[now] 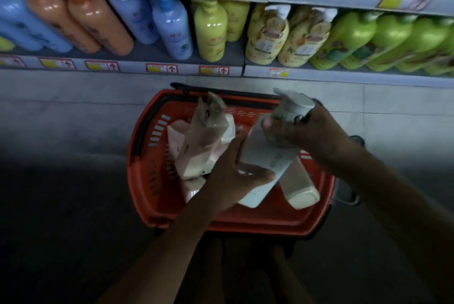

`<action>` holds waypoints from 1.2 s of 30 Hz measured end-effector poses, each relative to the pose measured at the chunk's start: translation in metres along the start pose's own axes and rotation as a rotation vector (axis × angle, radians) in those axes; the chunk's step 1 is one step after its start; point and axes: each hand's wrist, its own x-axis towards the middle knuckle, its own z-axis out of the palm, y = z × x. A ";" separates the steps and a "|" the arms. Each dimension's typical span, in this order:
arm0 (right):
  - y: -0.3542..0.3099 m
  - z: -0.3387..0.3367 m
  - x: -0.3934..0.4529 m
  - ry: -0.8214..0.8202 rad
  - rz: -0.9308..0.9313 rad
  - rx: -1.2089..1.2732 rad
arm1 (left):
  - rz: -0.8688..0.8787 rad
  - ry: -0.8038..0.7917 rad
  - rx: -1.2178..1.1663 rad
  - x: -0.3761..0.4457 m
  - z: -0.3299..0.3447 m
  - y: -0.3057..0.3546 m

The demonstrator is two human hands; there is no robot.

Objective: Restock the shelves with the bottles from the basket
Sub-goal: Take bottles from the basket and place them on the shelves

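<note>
Floor: grey tiles [73, 112], dim, darkest toward lower frame.
Shelf: lower shelf [137, 54] carries blue, orange, yellow and green bottles; labels blurred, unreadable.
Basket: red basket [147, 181] on the floor below the shelf, several pale bottles inside, partly hidden by arms.
Left hand: left hand [231, 176] with fingers curled around the lower body of a white pump bottle [265, 156].
Right hand: right hand [317, 134] grips the same bottle near its pump top.
Bottle position: tilted, raised above the basket.
Pink bottle: pink bottle [204, 146] leaning upright in the basket, print blurred.
</note>
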 end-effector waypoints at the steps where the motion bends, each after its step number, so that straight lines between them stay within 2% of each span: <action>1: -0.015 -0.007 -0.005 0.005 0.005 0.060 | -0.007 0.002 -0.027 -0.002 0.001 0.014; 4: -0.048 -0.028 -0.020 -0.015 0.080 0.239 | 0.005 0.010 -0.046 -0.018 0.001 0.055; 7: -0.076 -0.045 -0.036 -0.158 0.174 0.391 | -0.007 -0.038 -0.134 -0.038 0.005 0.094; 10: -0.106 -0.047 -0.056 -0.190 0.134 0.382 | -0.006 -0.001 -0.211 -0.058 0.015 0.134; 12: -0.127 -0.045 -0.069 -0.136 0.103 0.386 | -0.014 0.021 -0.236 -0.069 0.021 0.157; 17: -0.185 -0.054 -0.097 -0.025 0.074 0.349 | -0.083 0.005 -0.519 -0.100 0.031 0.217; 25: -0.289 -0.077 -0.164 -0.046 0.005 0.381 | 0.040 0.057 -0.539 -0.177 0.043 0.307; 29: -0.329 -0.080 -0.200 -0.087 0.008 0.290 | 0.072 0.057 -0.568 -0.229 0.052 0.338; 36: -0.382 -0.083 -0.262 -0.153 0.048 0.333 | 0.028 0.153 -0.586 -0.305 0.057 0.377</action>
